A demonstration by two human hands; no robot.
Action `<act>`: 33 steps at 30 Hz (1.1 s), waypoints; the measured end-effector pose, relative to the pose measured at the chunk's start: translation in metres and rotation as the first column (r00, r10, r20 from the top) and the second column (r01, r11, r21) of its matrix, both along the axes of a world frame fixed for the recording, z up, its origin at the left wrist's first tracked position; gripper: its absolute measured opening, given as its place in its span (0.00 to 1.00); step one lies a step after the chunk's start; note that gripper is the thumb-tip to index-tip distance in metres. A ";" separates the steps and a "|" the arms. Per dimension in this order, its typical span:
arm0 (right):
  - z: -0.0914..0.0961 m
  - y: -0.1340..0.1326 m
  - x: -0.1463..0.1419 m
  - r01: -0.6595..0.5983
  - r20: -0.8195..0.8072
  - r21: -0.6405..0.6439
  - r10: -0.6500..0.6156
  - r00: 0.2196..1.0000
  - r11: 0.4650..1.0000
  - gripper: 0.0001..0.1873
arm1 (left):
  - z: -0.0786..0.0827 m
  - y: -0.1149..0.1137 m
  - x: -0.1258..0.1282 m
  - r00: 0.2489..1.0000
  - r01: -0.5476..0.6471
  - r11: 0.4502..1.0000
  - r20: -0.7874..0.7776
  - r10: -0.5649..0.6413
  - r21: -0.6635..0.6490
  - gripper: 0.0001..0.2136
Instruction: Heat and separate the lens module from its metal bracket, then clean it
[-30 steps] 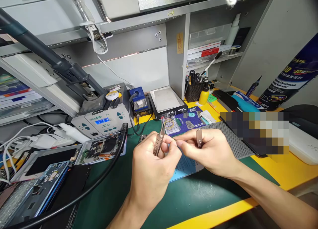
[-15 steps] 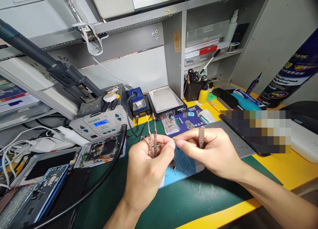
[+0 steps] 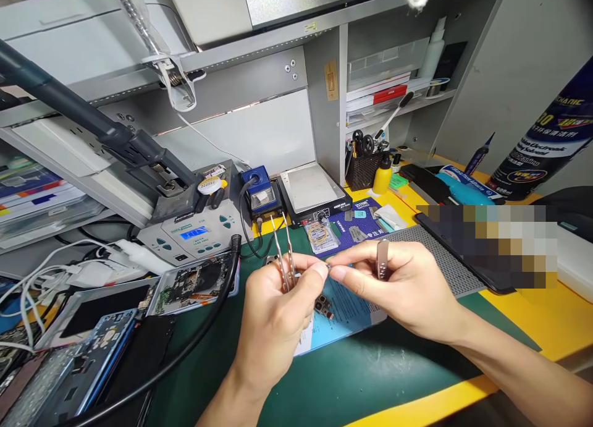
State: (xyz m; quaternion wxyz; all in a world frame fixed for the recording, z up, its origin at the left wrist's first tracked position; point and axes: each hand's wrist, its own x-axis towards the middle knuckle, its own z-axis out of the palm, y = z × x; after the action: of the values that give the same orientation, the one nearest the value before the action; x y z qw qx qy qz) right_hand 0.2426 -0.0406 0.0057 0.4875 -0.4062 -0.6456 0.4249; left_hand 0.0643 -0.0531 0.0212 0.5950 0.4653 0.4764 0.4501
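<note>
My left hand [image 3: 282,316] is closed around silver tweezers [image 3: 286,263], whose two tips point up and away, spread apart. My right hand [image 3: 403,285] is closed too, with a flat brownish metal strip with small holes [image 3: 382,260] tucked between its fingers; the rest of that tool is hidden. Both thumbs and forefingers meet at a tiny dark part [image 3: 328,266], too small to make out. Just below, a small camera module [image 3: 323,306] lies on a blue-and-white sheet [image 3: 354,319].
A green mat [image 3: 343,384] covers the bench. A black hose [image 3: 204,328] runs across the left, beside phone parts [image 3: 104,365]. Behind stand a hot-air station [image 3: 194,235], a soldering unit [image 3: 262,192] and a flat heating plate [image 3: 310,186]. A dark phone [image 3: 463,254] lies right.
The view has shifted slightly, and more of the camera module shows beneath my hands. Both hands keep their pinch at the tiny part.
</note>
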 end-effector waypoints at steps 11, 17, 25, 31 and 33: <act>0.004 -0.001 0.000 -0.052 -0.143 -0.083 0.040 0.989 0.995 0.07 | 0.007 0.002 0.003 0.983 0.067 0.993 0.179 -0.048 -0.099 0.12; 0.004 -0.002 0.000 -0.024 -0.053 -0.064 0.021 0.998 0.998 0.06 | 0.010 0.003 0.004 0.975 0.084 0.987 0.214 -0.053 -0.140 0.15; 0.004 0.001 0.002 -0.062 -0.074 -0.018 0.060 0.995 0.998 0.04 | 0.012 0.002 0.002 0.970 0.086 0.981 0.240 -0.043 -0.172 0.12; 0.004 0.004 0.005 -0.139 -0.166 -0.128 0.117 0.979 0.982 0.06 | 0.010 0.001 0.003 0.972 0.083 0.986 0.228 -0.048 -0.147 0.09; 0.000 0.006 0.006 -0.193 -0.228 -0.196 0.147 0.963 0.962 0.07 | 0.008 0.000 0.003 0.980 0.079 0.989 0.194 -0.053 -0.128 0.09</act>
State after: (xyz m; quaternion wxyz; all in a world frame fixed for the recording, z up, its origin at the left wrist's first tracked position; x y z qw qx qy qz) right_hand 0.2490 -0.0349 0.0059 0.4679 -0.3521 -0.5727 0.5736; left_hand 0.0672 -0.0527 0.0293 0.6824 0.3944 0.4312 0.4391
